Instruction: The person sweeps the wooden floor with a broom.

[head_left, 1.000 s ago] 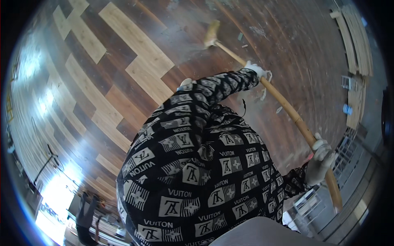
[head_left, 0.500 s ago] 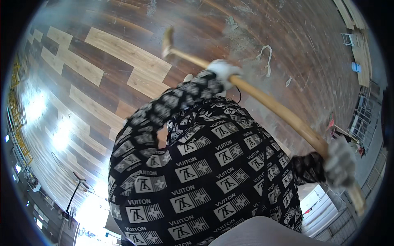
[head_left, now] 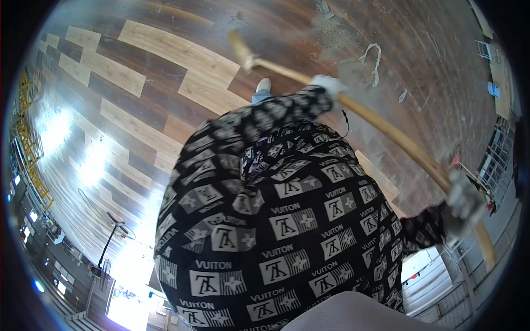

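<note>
My left hand (head_left: 329, 85), in a white glove, is closed around the middle of a long wooden pole (head_left: 395, 132). Farther down, my right hand (head_left: 465, 205) in a greyish-white glove wraps the same pole near its butt end, which sticks out below the fist. At the far end sits a short tan head (head_left: 240, 49), set crosswise with a pale joint. It is blurred, so its kind and whether it touches the floor are unclear. My left arm reaches across in front of my body in a black-and-white patterned sleeve (head_left: 265, 113).
Light and dark wood-look planks (head_left: 160, 44) cover the floor. A crumpled pale strip (head_left: 377, 63) and dusty scraps lie right of the tool head. My shoe (head_left: 264, 84) shows beside it. Yellow railing (head_left: 33, 160) stands at far left, a black stand (head_left: 105, 248) nearer, metal frames (head_left: 494, 157) at right.
Both gloved hands and the pole have shifted right in the picture, the tool head with them. The floor pattern has moved up and right, and more of my shoe shows. Both grips stay closed.
</note>
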A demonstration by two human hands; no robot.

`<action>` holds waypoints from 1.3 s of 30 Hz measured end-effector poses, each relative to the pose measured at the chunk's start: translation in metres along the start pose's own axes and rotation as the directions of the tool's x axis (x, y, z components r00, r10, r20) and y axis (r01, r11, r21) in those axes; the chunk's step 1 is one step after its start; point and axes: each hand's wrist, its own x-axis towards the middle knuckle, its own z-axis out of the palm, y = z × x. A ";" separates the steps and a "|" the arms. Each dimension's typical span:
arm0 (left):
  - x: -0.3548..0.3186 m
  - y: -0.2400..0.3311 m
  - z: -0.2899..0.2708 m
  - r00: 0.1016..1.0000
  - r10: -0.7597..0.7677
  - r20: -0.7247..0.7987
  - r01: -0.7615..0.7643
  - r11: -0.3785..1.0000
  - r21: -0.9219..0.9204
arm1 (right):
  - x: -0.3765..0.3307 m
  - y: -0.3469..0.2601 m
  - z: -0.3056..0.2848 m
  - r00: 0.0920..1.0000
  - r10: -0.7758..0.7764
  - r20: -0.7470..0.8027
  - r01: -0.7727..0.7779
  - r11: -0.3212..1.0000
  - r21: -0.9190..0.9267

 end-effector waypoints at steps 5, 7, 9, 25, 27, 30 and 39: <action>0.087 0.048 0.012 0.943 0.245 -0.227 -0.252 0.968 -0.002 | 0.005 -0.032 0.039 0.978 -0.196 0.075 0.209 0.945 -0.251; 0.102 0.032 0.007 0.937 0.228 -0.266 -0.237 0.972 -0.001 | 0.011 -0.030 0.071 0.939 -0.213 0.270 0.293 0.907 -0.303; 0.099 0.011 -0.007 0.903 0.354 -0.242 -0.372 0.928 -0.031 | 0.020 -0.025 0.092 0.858 -0.223 0.463 0.395 0.862 -0.318; -0.230 -0.195 -0.026 0.576 -0.439 -0.690 0.425 0.881 -0.206 | 0.075 0.138 0.230 0.803 -0.155 0.575 -0.117 0.906 0.408; -0.263 -0.239 -0.016 0.521 -0.582 -0.625 0.637 0.752 -0.169 | 0.068 0.191 0.287 0.780 -0.427 0.457 0.203 0.864 0.460; -0.248 -0.265 -0.022 0.512 -0.611 -0.604 0.694 0.708 -0.128 | 0.117 0.177 0.288 0.412 -0.201 0.889 -0.045 0.970 0.240; -0.045 -0.208 -0.107 0.842 -0.200 -0.501 0.243 0.970 0.022 | 0.120 0.154 0.103 0.947 0.274 0.170 -0.264 0.961 -0.076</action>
